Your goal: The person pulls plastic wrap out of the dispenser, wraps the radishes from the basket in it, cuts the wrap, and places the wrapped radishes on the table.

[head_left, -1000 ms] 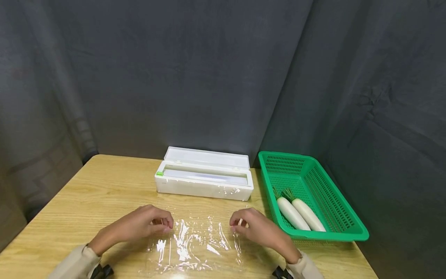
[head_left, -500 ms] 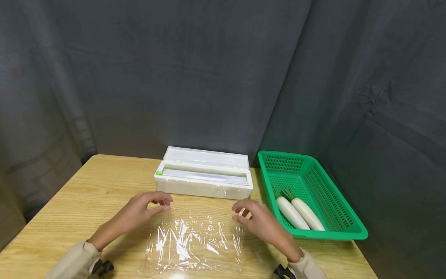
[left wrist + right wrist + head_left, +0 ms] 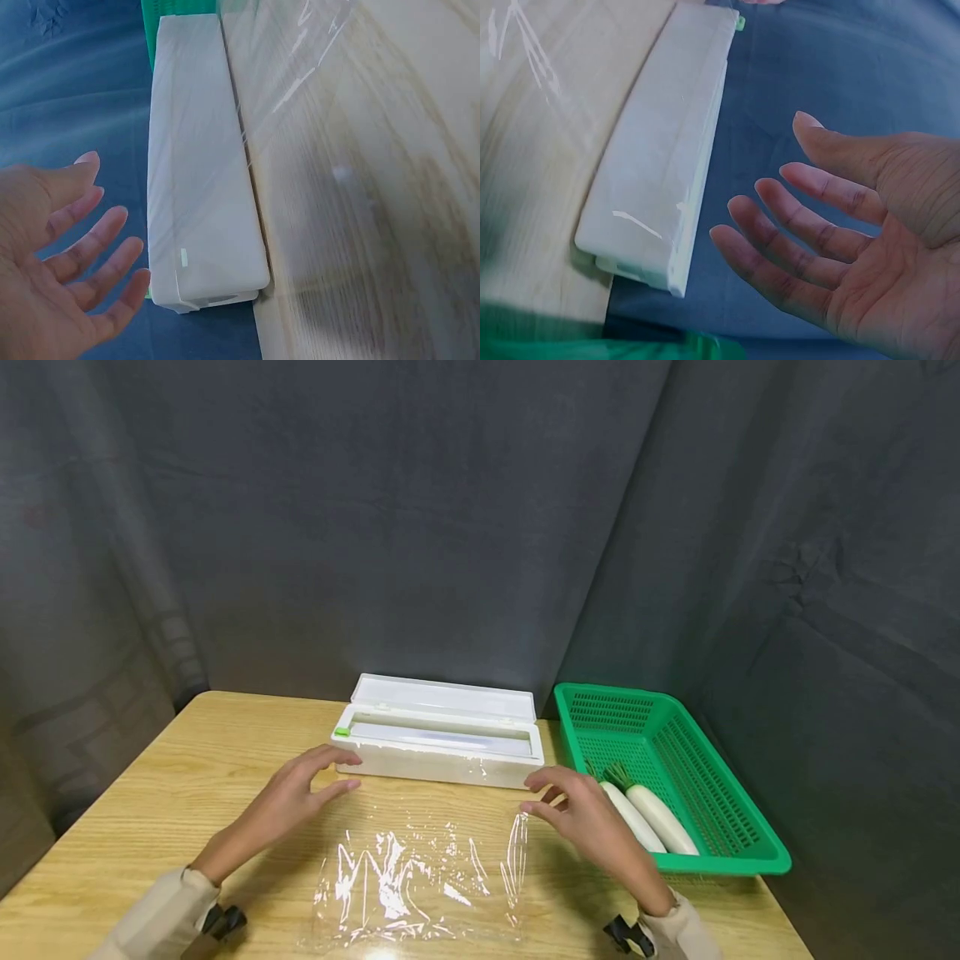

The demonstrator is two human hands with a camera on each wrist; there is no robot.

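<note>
A sheet of clear plastic wrap (image 3: 408, 881) lies on the wooden table, creased and shining, and reaches back toward the front of a white wrap dispenser box (image 3: 438, 762). The box lid stands raised, and a green slider (image 3: 342, 732) sits at its left end. My left hand (image 3: 296, 789) hovers at the box's front left corner with fingers apart, holding nothing. At the box's right end is my right hand (image 3: 588, 814), its fingers loosely bent and nothing between them. Both wrist views show the palms with fingers spread beside the box.
On the right stands a green plastic basket (image 3: 738, 785) holding two white radishes (image 3: 662, 818) with short green stems; my right hand partly covers one. Dark cloth (image 3: 420, 527) hangs behind and beside the table (image 3: 187, 777).
Both hands have let go of the wrap and moved back toward the box and farther apart, their fingers opening. The wrap now lies on the table. Box and basket stay put.
</note>
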